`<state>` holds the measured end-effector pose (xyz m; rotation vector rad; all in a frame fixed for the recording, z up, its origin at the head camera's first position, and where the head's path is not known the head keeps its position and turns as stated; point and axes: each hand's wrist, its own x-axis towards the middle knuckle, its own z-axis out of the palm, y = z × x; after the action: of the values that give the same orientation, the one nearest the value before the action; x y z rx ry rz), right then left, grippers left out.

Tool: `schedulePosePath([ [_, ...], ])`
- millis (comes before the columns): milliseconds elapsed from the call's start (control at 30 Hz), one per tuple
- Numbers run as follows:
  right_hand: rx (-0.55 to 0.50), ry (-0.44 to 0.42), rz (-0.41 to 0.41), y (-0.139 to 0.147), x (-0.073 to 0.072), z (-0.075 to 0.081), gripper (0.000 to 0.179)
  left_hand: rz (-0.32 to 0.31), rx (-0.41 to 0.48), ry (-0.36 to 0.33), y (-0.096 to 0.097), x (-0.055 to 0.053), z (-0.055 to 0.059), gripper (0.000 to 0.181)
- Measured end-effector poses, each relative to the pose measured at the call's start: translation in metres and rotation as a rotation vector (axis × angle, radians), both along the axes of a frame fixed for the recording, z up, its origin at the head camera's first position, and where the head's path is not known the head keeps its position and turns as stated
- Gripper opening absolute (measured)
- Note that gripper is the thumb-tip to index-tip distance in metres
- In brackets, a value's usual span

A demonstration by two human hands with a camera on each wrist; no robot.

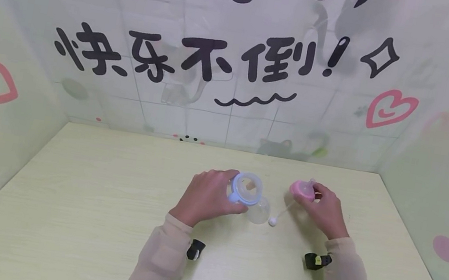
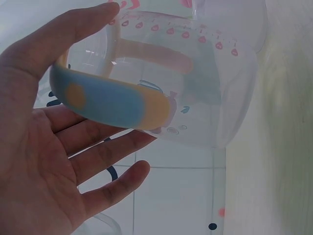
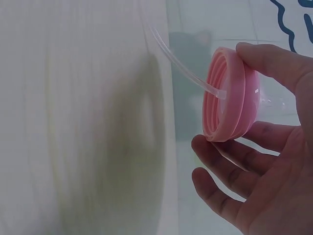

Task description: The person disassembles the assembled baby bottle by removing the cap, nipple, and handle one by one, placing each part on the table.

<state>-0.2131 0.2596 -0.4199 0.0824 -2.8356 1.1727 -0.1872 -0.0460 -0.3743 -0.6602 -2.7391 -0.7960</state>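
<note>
My left hand (image 1: 208,196) grips a clear baby bottle (image 2: 205,107) around its neck, fingers on one side and thumb on the other. The bottle is tilted, its open mouth facing the head camera, with a blue handle (image 2: 112,100) and pink markings on its wall. To the right, my right hand (image 1: 324,212) pinches a pink screw collar (image 3: 230,98) fitted with a clear nipple (image 1: 308,186). From the collar's threaded underside a thin clear straw (image 3: 181,66) hangs, ending in a white ball (image 1: 273,221). Between the hands stands a clear dome cap (image 1: 259,212).
The pale wood-grain table (image 1: 76,214) runs back to a printed wall sheet (image 1: 192,120) with large black characters. Side sheets (image 1: 439,203) close in the left and right. A black wrist camera (image 1: 195,250) sits on the left wrist, another camera (image 1: 317,261) on the right.
</note>
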Motion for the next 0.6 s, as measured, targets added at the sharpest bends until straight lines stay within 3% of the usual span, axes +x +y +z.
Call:
schedulePosePath([
  [600,0.068,-0.07,0.073,0.001,-0.003,-0.015,0.064,0.006,0.012,-0.008,-0.001,0.001,0.001,0.05],
])
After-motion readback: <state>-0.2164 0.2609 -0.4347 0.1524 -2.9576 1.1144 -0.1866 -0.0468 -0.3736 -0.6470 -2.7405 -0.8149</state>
